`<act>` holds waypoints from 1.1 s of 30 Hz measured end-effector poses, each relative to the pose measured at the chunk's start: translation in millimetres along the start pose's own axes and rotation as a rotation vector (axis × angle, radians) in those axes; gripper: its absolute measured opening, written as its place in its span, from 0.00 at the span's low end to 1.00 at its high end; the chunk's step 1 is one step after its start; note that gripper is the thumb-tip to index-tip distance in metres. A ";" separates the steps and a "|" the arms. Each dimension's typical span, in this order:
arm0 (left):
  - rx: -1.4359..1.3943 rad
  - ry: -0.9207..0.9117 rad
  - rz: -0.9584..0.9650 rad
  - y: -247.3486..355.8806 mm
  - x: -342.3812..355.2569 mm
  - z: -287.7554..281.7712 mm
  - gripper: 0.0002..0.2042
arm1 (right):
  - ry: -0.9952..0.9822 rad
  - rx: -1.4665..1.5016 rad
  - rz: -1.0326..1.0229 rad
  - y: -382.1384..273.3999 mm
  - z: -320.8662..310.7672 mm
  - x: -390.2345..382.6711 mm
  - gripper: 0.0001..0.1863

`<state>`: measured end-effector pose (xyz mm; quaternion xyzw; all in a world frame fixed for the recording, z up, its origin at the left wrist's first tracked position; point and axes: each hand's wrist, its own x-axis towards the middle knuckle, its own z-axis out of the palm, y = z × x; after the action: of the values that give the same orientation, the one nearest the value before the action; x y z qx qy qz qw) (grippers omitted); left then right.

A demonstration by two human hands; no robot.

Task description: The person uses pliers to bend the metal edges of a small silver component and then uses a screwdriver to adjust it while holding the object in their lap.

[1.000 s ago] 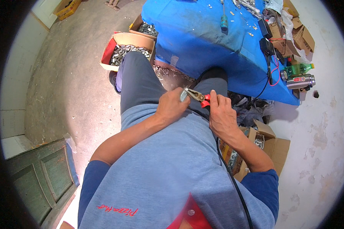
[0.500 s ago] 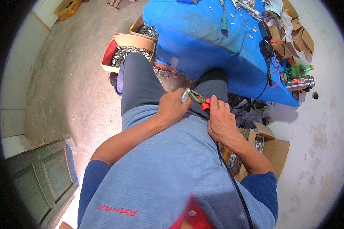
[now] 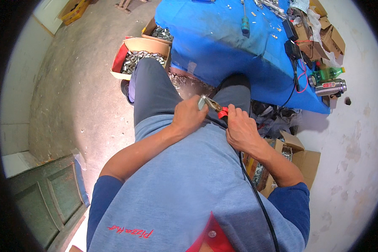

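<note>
Above my lap, my left hand (image 3: 189, 114) is closed around a small silvery metal piece (image 3: 201, 102), most of it hidden by the fingers. My right hand (image 3: 242, 130) grips the red handles of a pair of pliers (image 3: 214, 106). The jaws of the pliers point left and meet the metal piece at my left fingertips. How firmly they bite on it cannot be seen.
Ahead is a blue-covered table (image 3: 214, 42) bearing a screwdriver (image 3: 245, 26), adapters (image 3: 292, 48), a green bottle (image 3: 327, 74) and a steel flask (image 3: 329, 87). A box of metal pieces (image 3: 166, 50) stands by my left knee, an open carton (image 3: 305, 168) at my right. A black cord (image 3: 256, 193) crosses my shirt.
My right hand has shifted slightly left and up with the pliers, and its fingers have curled more around the handles. The left hand with the metal piece has turned a little.
</note>
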<state>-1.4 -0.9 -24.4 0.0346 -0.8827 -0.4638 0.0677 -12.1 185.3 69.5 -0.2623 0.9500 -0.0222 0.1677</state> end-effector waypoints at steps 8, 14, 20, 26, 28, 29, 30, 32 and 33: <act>-0.278 -0.114 0.009 10.5 4.5 -6.4 0.16 | -0.050 0.516 0.009 32.3 36.3 14.4 0.22; -0.677 -0.378 -0.152 13.1 4.6 -18.9 0.17 | -0.033 1.477 0.197 11.5 5.9 20.2 0.15; -0.859 -0.605 -0.287 5.0 2.9 -23.9 0.16 | 0.106 1.546 -0.008 -1.6 5.3 42.5 0.18; -0.846 -0.675 -0.265 10.6 3.7 -25.6 0.15 | 0.057 1.537 -0.012 6.3 10.1 43.3 0.21; -0.825 -0.696 -0.259 12.4 4.6 -26.7 0.15 | 0.038 1.519 -0.002 7.1 6.5 41.5 0.21; -0.815 -0.701 -0.255 13.6 4.9 -26.9 0.15 | 0.029 1.508 0.008 7.4 4.6 40.6 0.21; -0.805 -0.705 -0.253 14.4 4.6 -27.1 0.16 | 0.020 1.499 0.019 7.2 3.1 39.6 0.21; -0.782 -0.700 -0.230 16.0 4.1 -26.6 0.15 | 0.019 1.448 -0.006 7.1 0.3 39.4 0.20; -0.770 -0.697 -0.218 16.6 4.1 -26.2 0.15 | 0.020 1.422 -0.018 7.0 -1.1 39.9 0.20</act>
<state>-1.5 -13.3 4.4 -0.0574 -0.6099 -0.7425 -0.2708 -48.1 171.1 57.3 -0.0971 0.7047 -0.6404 0.2895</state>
